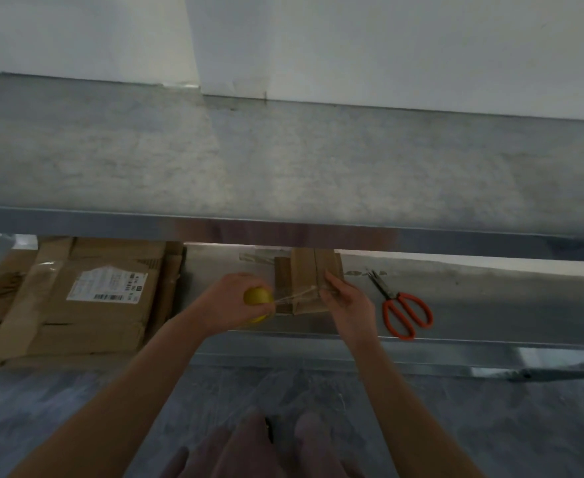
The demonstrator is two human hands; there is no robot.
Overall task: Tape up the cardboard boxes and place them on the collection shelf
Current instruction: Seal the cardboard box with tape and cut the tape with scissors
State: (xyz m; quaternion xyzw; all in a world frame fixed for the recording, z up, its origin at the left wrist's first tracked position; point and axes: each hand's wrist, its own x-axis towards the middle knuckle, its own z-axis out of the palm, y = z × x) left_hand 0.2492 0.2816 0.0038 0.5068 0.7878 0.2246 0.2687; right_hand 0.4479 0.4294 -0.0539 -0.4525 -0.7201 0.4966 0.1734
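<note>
Here the left hand (230, 300) grips a yellow tape roll (257, 297), its strip stretched right to a small brown cardboard box (304, 270) at the near edge of the steel shelf (483, 305). The right hand (347, 300) presses the strip down with straight fingers; orange-handled scissors (404, 313) lie just right.

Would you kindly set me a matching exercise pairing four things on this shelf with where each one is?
Things:
1. tape roll
2. scissors
3. small box
4. labelled cardboard

Places:
A. far left on the shelf
B. held in the left hand
C. lying to the right of both hands
D. touched by the right hand

Pairs: 1-B, 2-C, 3-D, 4-A.
</note>
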